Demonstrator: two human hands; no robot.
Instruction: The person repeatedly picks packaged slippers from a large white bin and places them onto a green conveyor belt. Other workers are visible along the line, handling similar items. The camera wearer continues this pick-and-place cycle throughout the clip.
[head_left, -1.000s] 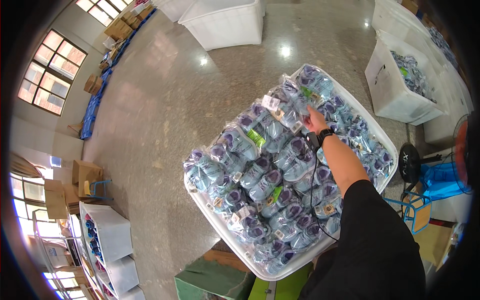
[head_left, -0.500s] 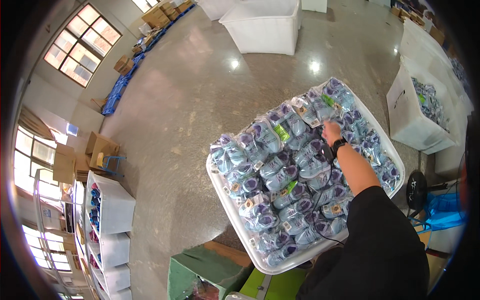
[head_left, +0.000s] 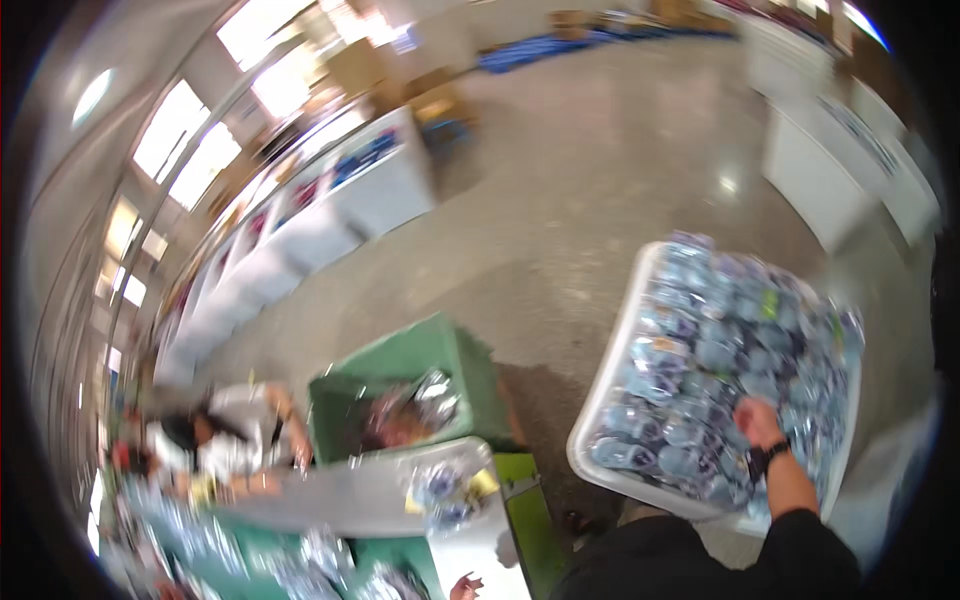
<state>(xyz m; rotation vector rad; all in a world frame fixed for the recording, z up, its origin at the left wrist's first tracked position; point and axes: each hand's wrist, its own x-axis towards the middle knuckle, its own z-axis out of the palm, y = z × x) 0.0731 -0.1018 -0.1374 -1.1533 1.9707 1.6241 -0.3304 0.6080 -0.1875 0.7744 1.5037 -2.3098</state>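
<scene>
My right hand (head_left: 757, 420), wearing a dark wristband, hovers over or touches bagged light-blue shoes (head_left: 690, 350); which one I cannot tell. Its fingers look curled in, and anything inside them is hidden. Several of these clear-wrapped shoes fill a large white bin (head_left: 598, 400). At the bottom edge, part of my left hand (head_left: 466, 586) shows beside the white tabletop (head_left: 490, 550), fingers apart and seemingly holding nothing. A wrapped pair of shoes (head_left: 442, 490) lies on the table end, with something yellow next to it.
A green bin (head_left: 465, 365) holding clear plastic stands beyond the table. Another person (head_left: 235, 430) works at the table's left. More wrapped items (head_left: 325, 555) lie on a green surface. White bins (head_left: 385, 190) line the left side, and others (head_left: 825, 160) stand far right.
The view has swung left, so the shoe bin now sits lower right and the table and co-worker have come in. My right hand has come nearer to me over the shoes; my left hand now shows.
</scene>
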